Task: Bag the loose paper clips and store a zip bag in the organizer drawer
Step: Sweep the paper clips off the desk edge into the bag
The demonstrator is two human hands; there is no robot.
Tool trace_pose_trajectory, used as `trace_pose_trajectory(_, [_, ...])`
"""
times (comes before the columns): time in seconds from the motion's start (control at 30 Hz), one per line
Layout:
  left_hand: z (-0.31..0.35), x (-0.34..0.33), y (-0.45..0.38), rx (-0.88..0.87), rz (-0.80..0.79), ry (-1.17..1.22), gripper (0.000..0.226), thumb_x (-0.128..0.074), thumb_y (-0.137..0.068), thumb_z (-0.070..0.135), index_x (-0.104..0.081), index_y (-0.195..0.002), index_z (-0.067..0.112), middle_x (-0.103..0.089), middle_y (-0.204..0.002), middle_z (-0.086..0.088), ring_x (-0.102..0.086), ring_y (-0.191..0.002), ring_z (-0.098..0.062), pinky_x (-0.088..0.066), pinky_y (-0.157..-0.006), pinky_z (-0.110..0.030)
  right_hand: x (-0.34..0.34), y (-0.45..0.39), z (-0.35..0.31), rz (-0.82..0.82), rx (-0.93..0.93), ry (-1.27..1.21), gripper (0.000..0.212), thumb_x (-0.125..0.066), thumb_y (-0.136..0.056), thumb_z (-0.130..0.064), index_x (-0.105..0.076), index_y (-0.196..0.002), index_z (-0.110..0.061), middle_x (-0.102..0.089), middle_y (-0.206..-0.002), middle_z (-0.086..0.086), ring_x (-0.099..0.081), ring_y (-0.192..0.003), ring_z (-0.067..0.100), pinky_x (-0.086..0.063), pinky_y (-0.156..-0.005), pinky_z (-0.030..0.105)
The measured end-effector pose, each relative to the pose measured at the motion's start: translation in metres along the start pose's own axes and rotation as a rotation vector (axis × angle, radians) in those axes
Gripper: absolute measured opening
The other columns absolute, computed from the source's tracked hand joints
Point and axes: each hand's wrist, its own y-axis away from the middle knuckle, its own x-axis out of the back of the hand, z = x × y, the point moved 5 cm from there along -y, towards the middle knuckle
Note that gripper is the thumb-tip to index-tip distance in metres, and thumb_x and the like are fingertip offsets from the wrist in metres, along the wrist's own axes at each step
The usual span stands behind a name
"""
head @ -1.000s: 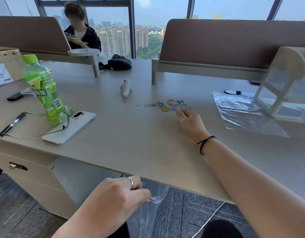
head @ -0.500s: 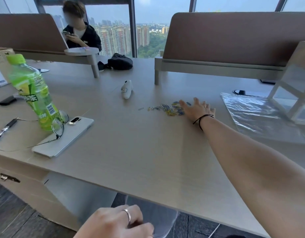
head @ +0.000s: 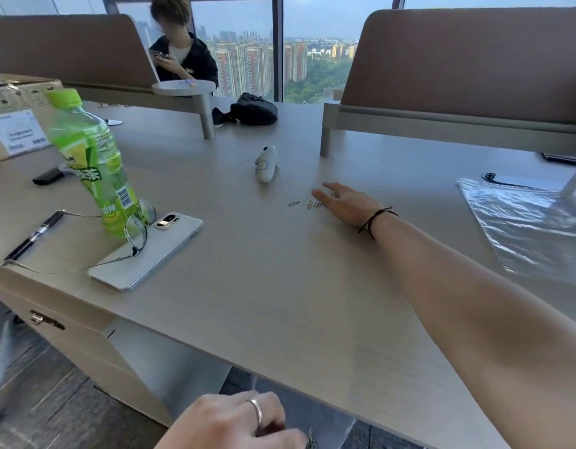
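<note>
My right hand (head: 345,204) lies flat on the desk with straight fingers pointing left, and it covers most of the paper clip pile. A few loose paper clips (head: 307,204) show just left of its fingertips. Below the desk's front edge, my left hand (head: 238,422) has curled fingers pinching the rim of a clear zip bag (head: 333,424) that hangs under the edge. A flat stack of clear zip bags (head: 526,228) lies at the right. Only a white leg of the organizer (head: 573,181) shows at the far right; its drawer is out of view.
A green drink bottle (head: 92,160), glasses (head: 136,231), a white phone (head: 150,251) and a pen (head: 34,236) sit at the left. A small white device (head: 266,164) lies behind the clips. A black pouch (head: 251,109) and desk dividers (head: 458,128) stand further back, and a seated person beyond.
My right hand has slid left across the desk and now lies over the clip pile, hiding most of it. My left hand still holds the bag under the desk edge.
</note>
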Motion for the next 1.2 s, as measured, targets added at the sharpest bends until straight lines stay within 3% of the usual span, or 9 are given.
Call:
trace_pose_trajectory(0.17, [-0.001,-0.002,-0.003,-0.103,0.025,-0.196,0.027,-0.051,-0.098,0.050,-0.041,-0.077,0.035,-0.033,-0.079,0.009,-0.039,-0.064,-0.003,-0.041,-0.050,-0.016,-0.019,-0.002,-0.030,-0.029,0.072,0.035,0.081,-0.028,-0.076,-0.086,-0.035,-0.145,-0.046,-0.040,-0.154,-0.010,-0.035,-0.142,0.021,-0.025,-0.117,0.045])
trace_pose_trajectory(0.27, [-0.002,-0.003,-0.003,-0.143,0.034,-0.184,0.012,-0.065,-0.092,0.038,-0.057,-0.084,0.038,-0.041,-0.078,0.010,-0.038,-0.060,-0.005,-0.043,-0.045,-0.022,-0.030,-0.003,-0.044,-0.049,0.125,0.027,0.078,-0.029,-0.075,-0.084,-0.038,-0.143,-0.047,-0.044,-0.149,-0.015,-0.038,-0.139,0.019,-0.029,-0.115,0.043])
trace_pose_trajectory(0.33, [-0.003,-0.003,-0.004,-0.144,0.059,-0.184,0.011,-0.071,-0.087,0.035,-0.061,-0.087,0.039,-0.043,-0.076,0.010,-0.036,-0.057,-0.008,-0.042,-0.042,-0.025,-0.034,-0.002,-0.053,-0.061,0.175,0.039,0.068,-0.034,-0.085,-0.074,-0.040,-0.144,-0.041,-0.041,-0.151,-0.014,-0.037,-0.139,0.015,-0.029,-0.114,0.036])
trace_pose_trajectory(0.43, [-0.004,-0.004,-0.005,-0.138,0.054,-0.195,0.004,-0.067,-0.091,0.040,-0.064,-0.088,0.040,-0.046,-0.075,0.011,-0.036,-0.056,-0.009,-0.039,-0.042,-0.025,-0.038,0.003,-0.064,-0.070,0.253,0.080,0.057,-0.040,-0.095,-0.058,-0.042,-0.146,-0.032,-0.036,-0.156,-0.013,-0.034,-0.142,0.012,-0.025,-0.113,0.029])
trace_pose_trajectory(0.57, [-0.009,-0.002,-0.005,-0.111,0.075,-0.152,0.007,-0.062,-0.093,0.048,-0.065,-0.091,0.041,-0.050,-0.078,0.013,-0.040,-0.055,-0.009,-0.041,-0.043,-0.025,-0.042,0.009,-0.073,-0.083,0.324,0.131,0.050,-0.039,-0.099,-0.050,-0.045,-0.145,-0.033,-0.037,-0.156,-0.014,-0.033,-0.144,0.011,-0.023,-0.117,0.031])
trace_pose_trajectory(0.77, [-0.006,0.000,-0.009,-0.139,0.097,-0.119,0.007,-0.066,-0.092,0.042,-0.067,-0.088,0.037,-0.052,-0.076,0.014,-0.033,-0.054,-0.009,-0.038,-0.042,-0.022,-0.043,0.037,-0.083,-0.080,0.424,0.096,0.039,-0.044,-0.102,-0.036,-0.054,-0.139,-0.033,-0.042,-0.152,-0.016,-0.037,-0.141,0.010,-0.021,-0.116,0.028])
trace_pose_trajectory(1.0, [-0.002,-0.005,-0.007,-0.157,0.070,-0.113,0.007,-0.062,-0.093,0.042,-0.067,-0.094,0.037,-0.056,-0.078,0.013,-0.046,-0.055,-0.008,-0.044,-0.044,-0.025,-0.044,0.083,-0.079,-0.082,0.533,0.015,0.032,-0.053,-0.099,-0.030,-0.063,-0.130,-0.031,-0.053,-0.144,-0.013,-0.047,-0.134,0.004,-0.027,-0.117,0.035])
trace_pose_trajectory(1.2, [0.007,-0.009,-0.001,-0.148,0.080,-0.136,0.013,-0.058,-0.095,0.046,-0.068,-0.096,0.038,-0.056,-0.079,0.015,-0.047,-0.058,-0.004,-0.046,-0.047,-0.025,-0.040,0.140,-0.067,-0.074,0.635,-0.032,0.029,-0.059,-0.097,-0.028,-0.068,-0.125,-0.027,-0.060,-0.137,-0.010,-0.049,-0.131,0.001,-0.032,-0.114,0.022])
